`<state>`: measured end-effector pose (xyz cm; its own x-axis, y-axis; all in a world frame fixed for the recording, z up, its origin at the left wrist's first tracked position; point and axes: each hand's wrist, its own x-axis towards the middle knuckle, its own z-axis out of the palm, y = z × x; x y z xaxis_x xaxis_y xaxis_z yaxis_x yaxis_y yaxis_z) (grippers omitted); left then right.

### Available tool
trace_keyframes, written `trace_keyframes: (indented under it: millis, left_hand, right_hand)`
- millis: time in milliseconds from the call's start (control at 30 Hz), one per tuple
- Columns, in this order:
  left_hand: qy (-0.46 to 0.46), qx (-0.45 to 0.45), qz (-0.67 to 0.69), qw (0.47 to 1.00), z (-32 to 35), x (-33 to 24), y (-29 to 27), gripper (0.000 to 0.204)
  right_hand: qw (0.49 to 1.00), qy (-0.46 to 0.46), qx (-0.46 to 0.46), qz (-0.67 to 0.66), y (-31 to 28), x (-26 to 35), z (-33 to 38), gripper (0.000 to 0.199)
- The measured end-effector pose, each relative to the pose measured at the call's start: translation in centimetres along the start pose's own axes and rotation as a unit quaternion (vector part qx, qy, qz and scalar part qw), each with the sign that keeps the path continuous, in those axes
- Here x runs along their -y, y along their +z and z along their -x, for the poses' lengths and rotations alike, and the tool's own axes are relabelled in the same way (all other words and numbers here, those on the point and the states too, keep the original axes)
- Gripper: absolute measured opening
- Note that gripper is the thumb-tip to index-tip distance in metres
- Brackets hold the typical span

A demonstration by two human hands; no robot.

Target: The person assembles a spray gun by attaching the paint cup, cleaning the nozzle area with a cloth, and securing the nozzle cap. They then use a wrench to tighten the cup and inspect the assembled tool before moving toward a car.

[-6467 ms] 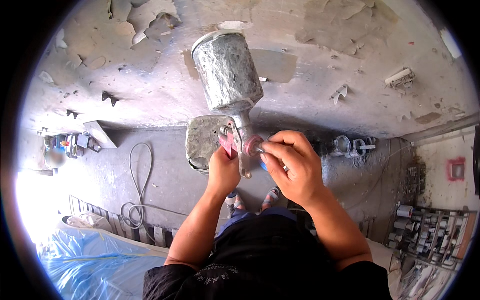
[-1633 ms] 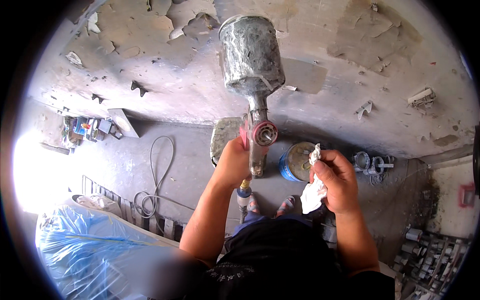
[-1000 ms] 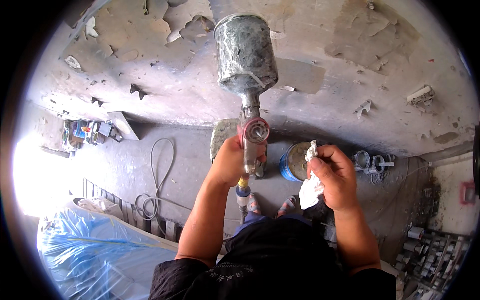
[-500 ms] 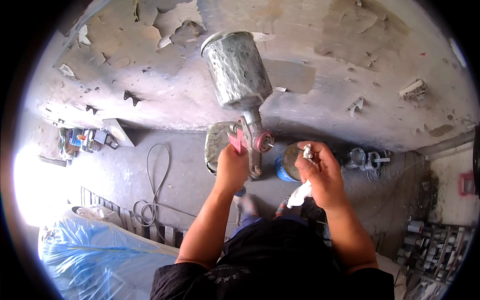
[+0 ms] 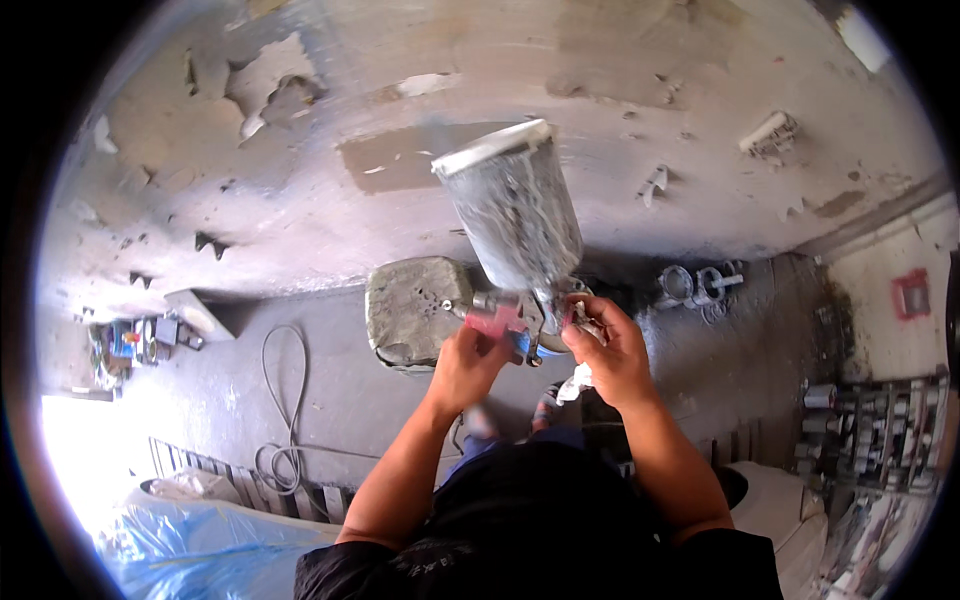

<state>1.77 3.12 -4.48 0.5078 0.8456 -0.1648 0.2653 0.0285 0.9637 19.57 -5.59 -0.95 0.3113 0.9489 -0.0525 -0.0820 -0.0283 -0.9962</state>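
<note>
Grey, paint-crusted metal marks the cup (image 5: 515,215) of a spray gun (image 5: 520,300) that is held out in front of the chest. Compared with half a second ago, the cup is now seen tilted the other way, its lid leaning toward the upper left, and the gun body has been turned so that its pink part points to the left. The right hand (image 5: 608,350), which was then held just apart from the gun with the white rag hanging below it, has been brought up against the gun's right side. The blue-rimmed tin seen on the floor then is now mostly hidden behind the gun and the hands.

The gun lies between the two hands, above them in the picture, with its cup rising well clear of both. The left hand (image 5: 465,365) is closed around the gun's pink handle (image 5: 493,322) from below, fingers curled in a firm grasp. The right hand is clenched on a white rag (image 5: 577,378), a fold of which hangs beneath the palm, and its fingertips are pressed to the gun at the neck under the cup.

A grey, dusty block (image 5: 415,310) lies on the concrete floor behind the gun, and a cable (image 5: 285,400) is looped to the left.
</note>
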Motion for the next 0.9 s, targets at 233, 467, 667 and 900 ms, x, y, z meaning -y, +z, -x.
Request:
trace_keyframes:
  millis: [233, 467, 667, 900]
  left_hand:
    - [0.049, 0.272, 0.083, 0.957, -0.5, 1.6, 4.6, 0.015]
    - [0.055, 0.431, 0.075, 0.897, 0.9, 1.1, 14.9, 0.018]
    - [-0.078, 0.509, 0.077, 0.854, 0.0, -1.9, 25.8, 0.026]
    - [-0.062, 0.520, -0.090, 0.847, -2.1, -5.1, 40.7, 0.028]
  right_hand:
    - [0.991, 0.083, -0.048, -0.089, -7.2, -2.4, 5.6, 0.035]
    - [0.940, 0.129, -0.133, -0.287, -14.7, -5.9, 12.6, 0.032]
    - [0.916, 0.067, -0.193, -0.345, -22.7, -7.2, 17.5, 0.041]
    - [0.869, 0.069, -0.302, -0.386, -34.6, -4.5, 20.2, 0.017]
